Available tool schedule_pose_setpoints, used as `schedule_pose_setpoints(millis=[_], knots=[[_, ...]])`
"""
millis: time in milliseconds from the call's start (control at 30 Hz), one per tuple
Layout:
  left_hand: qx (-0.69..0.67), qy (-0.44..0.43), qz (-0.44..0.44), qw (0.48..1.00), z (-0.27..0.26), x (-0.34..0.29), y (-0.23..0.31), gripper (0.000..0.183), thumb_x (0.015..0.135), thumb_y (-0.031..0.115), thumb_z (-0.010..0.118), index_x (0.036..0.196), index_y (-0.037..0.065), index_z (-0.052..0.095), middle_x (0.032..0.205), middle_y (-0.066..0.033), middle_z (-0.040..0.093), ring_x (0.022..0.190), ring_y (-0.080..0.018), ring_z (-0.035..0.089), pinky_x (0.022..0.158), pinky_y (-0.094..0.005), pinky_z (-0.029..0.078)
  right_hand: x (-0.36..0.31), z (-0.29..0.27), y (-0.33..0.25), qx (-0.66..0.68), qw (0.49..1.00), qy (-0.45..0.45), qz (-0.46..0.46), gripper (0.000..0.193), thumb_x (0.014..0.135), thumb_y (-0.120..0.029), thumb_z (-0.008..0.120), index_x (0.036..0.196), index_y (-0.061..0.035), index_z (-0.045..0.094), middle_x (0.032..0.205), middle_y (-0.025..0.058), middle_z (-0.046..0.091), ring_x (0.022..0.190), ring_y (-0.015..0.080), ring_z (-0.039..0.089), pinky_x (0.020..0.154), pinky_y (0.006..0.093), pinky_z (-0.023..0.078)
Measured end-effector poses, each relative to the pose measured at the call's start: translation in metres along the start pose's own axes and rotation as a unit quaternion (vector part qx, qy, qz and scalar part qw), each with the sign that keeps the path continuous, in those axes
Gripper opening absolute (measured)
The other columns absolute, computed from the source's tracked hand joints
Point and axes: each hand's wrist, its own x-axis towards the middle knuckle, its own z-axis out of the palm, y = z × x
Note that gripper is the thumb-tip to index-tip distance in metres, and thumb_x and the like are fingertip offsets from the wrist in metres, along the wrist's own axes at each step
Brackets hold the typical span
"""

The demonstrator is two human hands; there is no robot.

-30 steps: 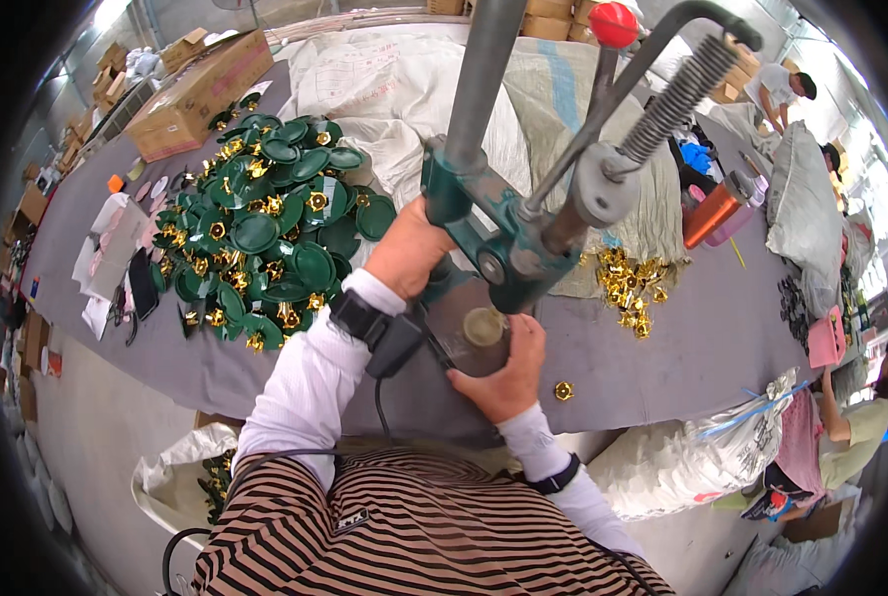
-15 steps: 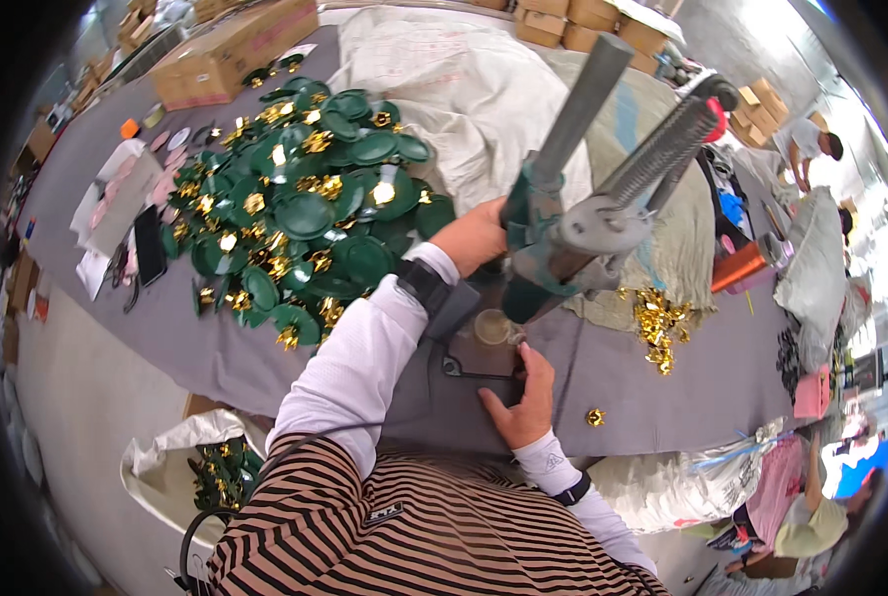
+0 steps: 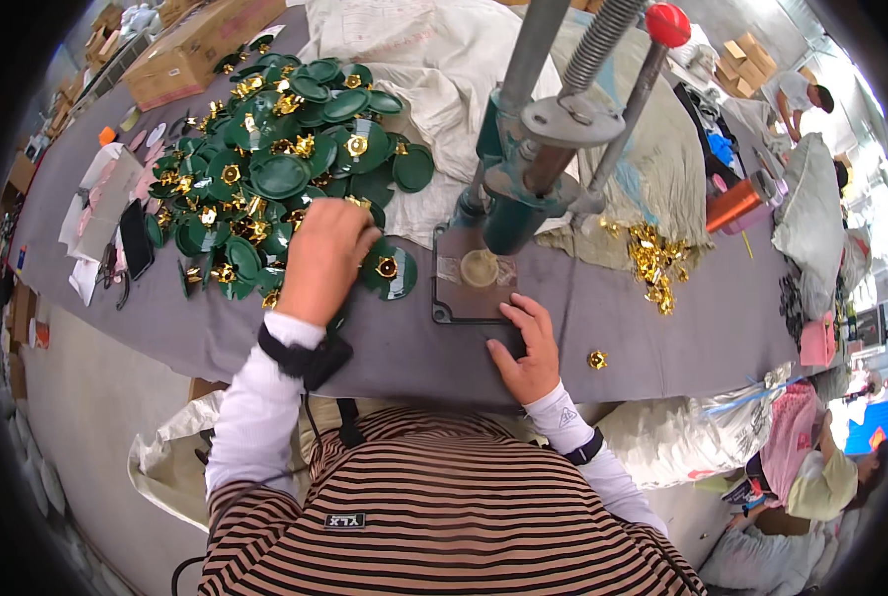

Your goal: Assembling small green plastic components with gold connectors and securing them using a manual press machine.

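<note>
My left hand (image 3: 329, 260) has its fingers curled at the near right edge of a heap of green discs (image 3: 280, 177) with gold cups on them. A green disc with a gold cup (image 3: 400, 282) lies just beside its fingertips; what the fingers close on, if anything, is hidden. My right hand (image 3: 529, 350) rests with thumb and fingers apart at the front corner of the baseplate (image 3: 454, 300) of a hand press. A pale round seat (image 3: 480, 268) sits on that plate under the press's green body (image 3: 515, 221). The press's lever ends in a red knob (image 3: 667, 25).
Loose gold cups (image 3: 659, 263) lie in a small pile right of the press, and a single gold cup (image 3: 598, 360) lies nearer me. A phone (image 3: 137, 239), a cardboard box (image 3: 200, 55) and white sacking (image 3: 404, 50) surround the heap. Other people are at the far right.
My left hand has left the press and moved left to the heap. The press lever with its red knob has swung into clearer view. My right hand stays by the baseplate.
</note>
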Motion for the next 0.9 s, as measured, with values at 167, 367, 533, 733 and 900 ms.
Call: schedule_pose_setpoints(millis=[167, 367, 533, 733, 900], knots=[[-0.254, 0.051, 0.035, 0.965, 0.043, -0.043, 0.067, 0.024, 0.072, 0.005, 0.080, 0.090, 0.006, 0.063, 0.098, -0.0084, 0.066, 0.099, -0.0297, 0.061, 0.087, -0.0395, 0.049, -0.009, -0.007, 0.001, 0.052, 0.998, 0.016, 0.030, 0.053, 0.075, -0.001, 0.072, 0.126, -0.0051, 0.058, 0.129, 0.0163, 0.055, 0.109, 0.0296, 0.059, 0.091, 0.0346, 0.049], [-0.313, 0.011, -0.019, 0.949, 0.061, -0.066, 0.070, 0.025, 0.072, 0.007, 0.081, 0.089, 0.006, 0.063, 0.108, -0.0085, 0.063, 0.099, -0.0271, 0.062, 0.088, -0.0392, 0.049, -0.014, -0.014, 0.004, 0.072, 0.996, 0.006, 0.052, 0.050, 0.076, -0.001, 0.071, 0.124, -0.0050, 0.060, 0.121, 0.0149, 0.061, 0.100, 0.0248, 0.060, 0.086, 0.0322, 0.050], [-0.344, -0.013, -0.244, 0.907, 0.063, -0.067, 0.083, 0.028, 0.073, 0.008, 0.082, 0.093, 0.004, 0.063, 0.108, -0.0106, 0.063, 0.097, -0.0273, 0.063, 0.088, -0.0365, 0.050, 0.012, -0.047, 0.009, 0.074, 0.993, 0.069, 0.054, 0.044, 0.079, -0.002, 0.071, 0.122, -0.0039, 0.062, 0.113, 0.0100, 0.066, 0.094, 0.0186, 0.061, 0.086, 0.0310, 0.050], [-0.298, -0.004, -0.183, 0.937, 0.059, -0.049, 0.082, 0.035, 0.074, 0.007, 0.081, 0.105, 0.002, 0.065, 0.103, -0.0101, 0.066, 0.090, -0.0206, 0.065, 0.081, -0.0312, 0.052, 0.200, -0.152, -0.081, 0.081, 0.963, 0.204, -0.158, 0.032, 0.096, -0.008, 0.060, 0.125, 0.0031, 0.055, 0.110, 0.0142, 0.067, 0.110, 0.0233, 0.063, 0.093, 0.0342, 0.051], [-0.278, -0.055, -0.195, 0.939, 0.074, -0.013, 0.088, 0.059, 0.070, 0.011, 0.083, 0.119, -0.001, 0.053, 0.088, -0.0110, 0.070, 0.081, -0.0243, 0.066, 0.074, -0.0339, 0.052, 0.281, -0.150, -0.134, 0.268, 0.955, 0.121, -0.039, 0.055, 0.100, -0.042, 0.048, 0.130, 0.0035, 0.051, 0.103, 0.0144, 0.065, 0.086, 0.0197, 0.064, 0.076, 0.0310, 0.052]])
